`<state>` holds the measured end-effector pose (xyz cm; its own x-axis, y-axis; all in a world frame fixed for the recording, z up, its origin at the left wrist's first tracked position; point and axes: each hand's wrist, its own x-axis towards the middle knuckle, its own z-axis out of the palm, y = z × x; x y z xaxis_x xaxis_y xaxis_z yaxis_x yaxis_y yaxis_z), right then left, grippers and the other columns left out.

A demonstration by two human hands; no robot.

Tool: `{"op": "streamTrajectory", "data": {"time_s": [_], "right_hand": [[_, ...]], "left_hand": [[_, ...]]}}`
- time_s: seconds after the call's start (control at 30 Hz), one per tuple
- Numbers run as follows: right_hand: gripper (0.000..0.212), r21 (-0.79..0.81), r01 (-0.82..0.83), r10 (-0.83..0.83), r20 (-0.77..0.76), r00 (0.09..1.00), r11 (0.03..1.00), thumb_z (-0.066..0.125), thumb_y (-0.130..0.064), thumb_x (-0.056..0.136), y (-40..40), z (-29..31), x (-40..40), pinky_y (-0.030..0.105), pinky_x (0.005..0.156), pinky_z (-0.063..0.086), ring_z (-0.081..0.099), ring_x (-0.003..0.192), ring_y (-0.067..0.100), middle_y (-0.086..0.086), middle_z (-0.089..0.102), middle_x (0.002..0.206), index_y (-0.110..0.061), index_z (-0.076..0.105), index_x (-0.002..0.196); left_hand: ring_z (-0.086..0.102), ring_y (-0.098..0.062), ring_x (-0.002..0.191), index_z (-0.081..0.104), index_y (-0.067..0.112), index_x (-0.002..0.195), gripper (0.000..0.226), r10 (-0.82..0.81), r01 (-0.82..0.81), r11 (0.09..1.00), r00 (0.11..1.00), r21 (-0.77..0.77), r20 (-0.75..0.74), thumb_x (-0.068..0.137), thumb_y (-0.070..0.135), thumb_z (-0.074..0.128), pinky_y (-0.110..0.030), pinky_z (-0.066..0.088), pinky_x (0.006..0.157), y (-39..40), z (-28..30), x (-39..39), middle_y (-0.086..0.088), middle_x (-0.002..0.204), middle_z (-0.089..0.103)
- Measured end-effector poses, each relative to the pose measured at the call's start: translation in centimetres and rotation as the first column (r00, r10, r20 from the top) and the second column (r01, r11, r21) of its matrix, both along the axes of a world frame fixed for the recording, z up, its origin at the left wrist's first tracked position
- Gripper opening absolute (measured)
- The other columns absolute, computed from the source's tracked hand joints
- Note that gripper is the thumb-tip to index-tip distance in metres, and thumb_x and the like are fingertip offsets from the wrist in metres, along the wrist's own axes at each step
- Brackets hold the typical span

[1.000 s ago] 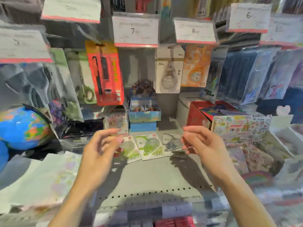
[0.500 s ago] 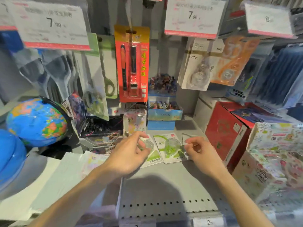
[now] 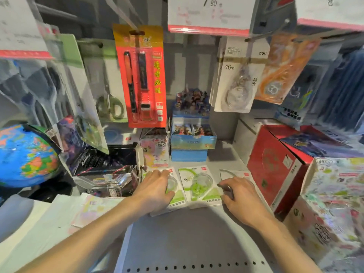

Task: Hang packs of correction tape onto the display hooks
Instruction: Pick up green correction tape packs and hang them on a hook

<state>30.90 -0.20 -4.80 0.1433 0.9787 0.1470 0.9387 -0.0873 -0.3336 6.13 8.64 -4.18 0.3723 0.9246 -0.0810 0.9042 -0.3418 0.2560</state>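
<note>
Both my arms have come down from mid-air to the grey shelf (image 3: 197,233), so the reaching is over and the picking up is about to start; nothing has gone on a hook yet by my reckoning.

Three packs of correction tape lie flat in a row at the far part of the shelf, between the black box (image 3: 106,164) on the left and the red box (image 3: 275,170) on the right. My left hand (image 3: 155,189) now lies on top of the left pack (image 3: 175,200), fingers spread and bent over its clear blister; I cannot tell whether it has a real hold or only presses on it. My right hand (image 3: 239,194) has settled on the right pack (image 3: 232,174), fingers curled at its near edge as if pinching, though the actual hold is hidden. The middle pack (image 3: 201,186), with the green tape, is untouched between my hands.

A second ago both hands hung open above the packs, and half a second ago they were just arriving; my view has also dropped and moved closer. Hooks overhead already carry a red pen card (image 3: 141,75) and a white tape card (image 3: 238,75), so the lift to come is up and away from me.
</note>
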Motion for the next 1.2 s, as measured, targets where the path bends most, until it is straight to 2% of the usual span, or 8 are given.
{"op": "streamTrajectory", "data": {"time_s": [0.13, 0.27, 0.43, 0.6, 0.77, 0.87, 1.0, 1.2], "right_hand": [[0.033, 0.015, -0.005, 0.006, -0.045, 0.999, 1.0, 0.066, -0.025, 0.094, 0.2, 0.3, 0.1, 0.035, 0.107, 0.04, 0.059, 0.123, 0.023, -0.002, 0.069, 0.125, -0.025, 0.068, 0.126], [0.03, 0.063, -0.056, 0.064, -0.127, 0.99, 0.996, 0.067, -0.024, 0.094, 1.4, 0.5, -1.3, 0.019, 0.088, 0.03, 0.057, 0.123, 0.02, -0.001, 0.069, 0.123, -0.021, 0.07, 0.123], [0.035, 0.035, -0.168, 0.172, -0.129, 0.977, 0.985, 0.062, -0.034, 0.097, 3.0, 0.7, -3.5, 0.024, 0.095, 0.034, 0.051, 0.128, 0.018, -0.003, 0.062, 0.135, -0.024, 0.066, 0.13], [0.046, -0.083, -0.246, 0.241, -0.068, 0.968, 0.966, 0.061, -0.04, 0.099, 3.0, 0.5, -3.4, 0.029, 0.114, 0.032, 0.045, 0.139, 0.021, -0.001, 0.053, 0.151, -0.023, 0.06, 0.142], [0.049, -0.059, -0.187, 0.18, -0.101, 0.978, 0.981, 0.066, -0.041, 0.095, 2.8, 0.0, -2.3, 0.026, 0.11, 0.033, 0.048, 0.135, 0.021, 0.002, 0.055, 0.139, -0.022, 0.061, 0.139], [0.063, -0.113, -0.086, 0.079, -0.066, 0.995, 0.99, 0.061, -0.055, 0.094, 3.4, -0.3, -3.0, 0.034, 0.112, 0.037, 0.043, 0.137, 0.026, 0.007, 0.049, 0.141, -0.015, 0.056, 0.142], [0.072, -0.177, -0.008, 0.004, -0.024, 1.0, 0.984, 0.055, -0.07, 0.09, 3.7, -0.6, -2.9, 0.039, 0.108, 0.041, 0.043, 0.133, 0.029, 0.009, 0.049, 0.139, -0.012, 0.06, 0.132], [0.078, -0.197, 0.027, -0.039, -0.056, 0.998, 0.98, 0.059, -0.074, 0.086, 3.8, -0.6, -2.9, 0.038, 0.106, 0.04, 0.044, 0.133, 0.029, 0.009, 0.052, 0.139, -0.011, 0.059, 0.132]], "left_hand": [[0.046, -0.03, 0.136, 0.036, 0.018, 0.153, 0.071, 0.006, -0.007, 1.0, 0.999, 0.023, 0.04, 0.092, 0.041, 0.063, -0.042, 0.039, 0.11, 0.1, -0.2, 0.0, -0.009, 0.142, 0.051], [0.048, -0.03, 0.134, 0.037, 0.016, 0.152, 0.071, -0.006, 0.004, 1.0, 0.997, 0.018, 0.082, 0.09, 0.035, 0.067, -0.041, 0.041, 0.111, 0.2, 0.0, -0.5, -0.01, 0.143, 0.053], [0.043, -0.027, 0.143, 0.031, 0.017, 0.157, 0.078, -0.046, 0.044, 0.999, 0.988, 0.013, 0.145, 0.09, 0.028, 0.069, -0.037, 0.035, 0.118, 0.1, 0.3, -0.9, -0.007, 0.154, 0.048], [0.045, -0.022, 0.141, 0.036, 0.02, 0.154, 0.076, -0.072, 0.079, 0.996, 0.981, -0.032, 0.179, 0.087, 0.026, 0.071, -0.031, 0.035, 0.114, -0.3, 0.5, -1.1, -0.003, 0.153, 0.05], [0.046, -0.013, 0.138, 0.036, 0.025, 0.153, 0.079, -0.118, 0.147, 0.983, 0.963, -0.106, 0.242, 0.084, 0.024, 0.074, -0.018, 0.031, 0.104, -0.4, 0.3, -1.0, 0.004, 0.151, 0.052], [0.041, -0.018, 0.14, 0.04, 0.02, 0.152, 0.077, -0.069, 0.104, 0.985, 0.969, -0.138, 0.237, 0.087, 0.042, 0.073, -0.028, 0.034, 0.112, -0.6, 0.2, -0.6, -0.002, 0.152, 0.046], [0.034, -0.024, 0.136, 0.054, 0.011, 0.131, 0.067, -0.003, 0.015, 0.992, 0.995, -0.122, 0.099, 0.088, 0.061, 0.061, -0.036, 0.034, 0.109, -0.6, -0.1, -0.7, -0.009, 0.147, 0.042], [0.035, -0.024, 0.141, 0.049, 0.022, 0.144, 0.073, 0.004, 0.02, 0.989, 0.987, -0.148, 0.162, 0.085, 0.058, 0.071, -0.034, 0.033, 0.113, -0.3, 0.0, -0.7, -0.006, 0.15, 0.043]]}}
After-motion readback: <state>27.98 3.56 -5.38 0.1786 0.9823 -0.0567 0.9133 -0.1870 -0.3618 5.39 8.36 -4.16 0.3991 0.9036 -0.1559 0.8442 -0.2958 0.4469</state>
